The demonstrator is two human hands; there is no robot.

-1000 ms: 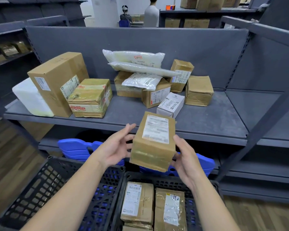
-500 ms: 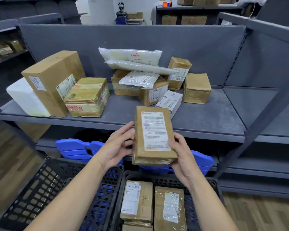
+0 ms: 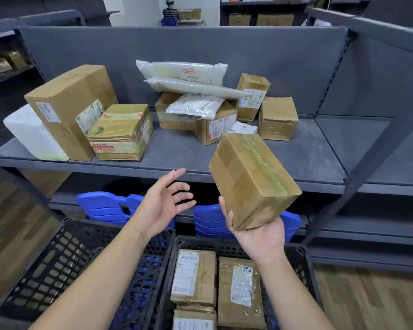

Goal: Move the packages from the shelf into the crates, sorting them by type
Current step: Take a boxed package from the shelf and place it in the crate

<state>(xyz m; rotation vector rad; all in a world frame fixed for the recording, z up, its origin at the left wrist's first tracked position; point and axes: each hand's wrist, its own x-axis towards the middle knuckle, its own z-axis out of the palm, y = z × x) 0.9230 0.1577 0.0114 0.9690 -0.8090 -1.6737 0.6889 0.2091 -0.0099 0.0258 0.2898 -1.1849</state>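
Note:
A taped brown cardboard box (image 3: 253,179) rests tilted on the upturned palm of my right hand (image 3: 256,232), above the right black crate (image 3: 303,263). That crate holds several brown boxes (image 3: 194,277) with white labels. My left hand (image 3: 163,203) is open, fingers spread, a little left of the held box and not touching it. The left black crate (image 3: 65,258) shows no packages in its visible part. On the grey shelf (image 3: 177,160) stand a large brown box (image 3: 69,106), a taped box (image 3: 122,131), white plastic bags (image 3: 184,72) piled on smaller boxes, and a white foam block (image 3: 31,134).
Blue plastic items (image 3: 110,206) lie on the lower shelf behind the crates. A slanted grey upright (image 3: 367,148) of the shelving crosses on the right. Wooden floor shows at both sides. A person sits far off behind the shelf's back panel.
My left hand has let go of the box and drawn away to the left. The box has turned so its label faces away and now lies on my right palm, further right.

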